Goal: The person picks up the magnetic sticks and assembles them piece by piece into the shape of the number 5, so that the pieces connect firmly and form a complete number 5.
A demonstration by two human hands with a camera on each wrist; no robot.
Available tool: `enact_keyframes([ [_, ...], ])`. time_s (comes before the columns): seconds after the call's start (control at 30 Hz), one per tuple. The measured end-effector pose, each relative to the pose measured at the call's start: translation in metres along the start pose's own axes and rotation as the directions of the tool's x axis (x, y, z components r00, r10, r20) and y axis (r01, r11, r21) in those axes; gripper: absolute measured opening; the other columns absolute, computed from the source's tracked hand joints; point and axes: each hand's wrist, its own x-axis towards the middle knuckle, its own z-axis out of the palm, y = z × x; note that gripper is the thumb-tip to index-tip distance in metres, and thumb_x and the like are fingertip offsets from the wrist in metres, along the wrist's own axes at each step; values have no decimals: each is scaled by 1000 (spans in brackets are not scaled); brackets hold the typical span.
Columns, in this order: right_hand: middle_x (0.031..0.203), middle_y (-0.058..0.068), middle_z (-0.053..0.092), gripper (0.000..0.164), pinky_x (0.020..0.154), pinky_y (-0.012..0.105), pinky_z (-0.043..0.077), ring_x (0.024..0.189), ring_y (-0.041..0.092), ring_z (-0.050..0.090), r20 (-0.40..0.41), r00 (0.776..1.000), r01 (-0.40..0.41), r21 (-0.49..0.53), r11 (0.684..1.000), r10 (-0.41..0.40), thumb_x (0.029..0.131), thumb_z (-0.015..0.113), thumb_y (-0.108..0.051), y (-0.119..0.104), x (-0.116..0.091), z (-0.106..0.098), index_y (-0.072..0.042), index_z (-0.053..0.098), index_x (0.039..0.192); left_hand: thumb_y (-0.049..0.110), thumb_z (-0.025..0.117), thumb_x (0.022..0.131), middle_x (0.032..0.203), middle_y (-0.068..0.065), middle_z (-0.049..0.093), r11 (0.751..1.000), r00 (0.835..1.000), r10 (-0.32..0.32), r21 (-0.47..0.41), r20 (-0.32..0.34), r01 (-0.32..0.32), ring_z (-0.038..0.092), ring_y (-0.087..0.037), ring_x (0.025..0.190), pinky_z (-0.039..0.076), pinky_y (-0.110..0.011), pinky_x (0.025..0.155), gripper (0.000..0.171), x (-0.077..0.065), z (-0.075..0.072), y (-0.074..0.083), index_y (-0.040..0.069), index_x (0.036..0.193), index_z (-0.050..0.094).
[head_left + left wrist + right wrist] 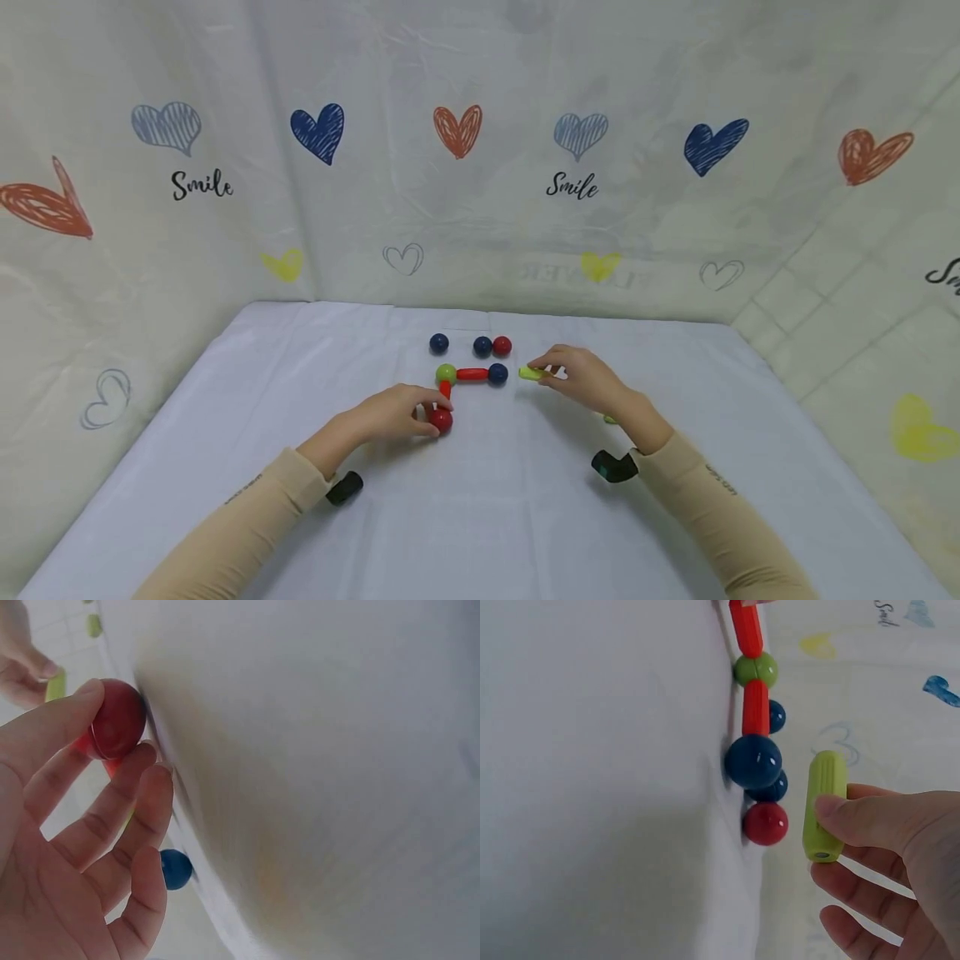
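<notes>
My left hand (393, 414) holds a red ball (441, 421) on the white cloth between thumb and fingers. From that ball a short red rod (446, 390) runs back to a green ball (446, 374). A second red rod (472, 375) joins the green ball to a dark blue ball (497, 374), forming an L. Just right of this blue ball, my right hand (588, 377) pinches a yellow-green rod (825, 795) between thumb and fingers. In the right wrist view the rod is apart from the balls, with a small round grey spot on its end.
Behind the L lie a loose blue ball (438, 343) and, farther right, another blue ball (482, 347) beside a red ball (502, 346). A yellow-green piece (610, 419) is partly hidden by the right wrist. A heart-printed curtain (495, 217) hangs behind the table.
</notes>
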Motion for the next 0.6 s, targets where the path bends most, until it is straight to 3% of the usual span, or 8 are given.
enact_keyframes([
  [0.2, 104, -1, 72, 29, 84, 47, 56, 91, 17, 65, 36, 999, 27, 52, 998, -29, 89, 78, -2, -12, 5, 15, -7, 76, 117, 18, 78, 92, 106, 5, 64, 1000, 1000, 2, -11, 3, -2, 60, -16, 93, 53, -34, 81, 40, -1, -1, 0, 22, 131, 69],
  [0.6, 106, -1, 71, 28, 86, 33, 55, 96, 14, 63, 183, 979, 86, 54, 995, -95, 92, 76, -6, -40, 15, 55, -9, 76, 120, 16, 78, 92, 105, 4, 67, 1000, 1000, 26, -9, -2, -26, 62, -16, 90, 53, -36, 82, 39, -5, -6, -1, 20, 130, 69],
])
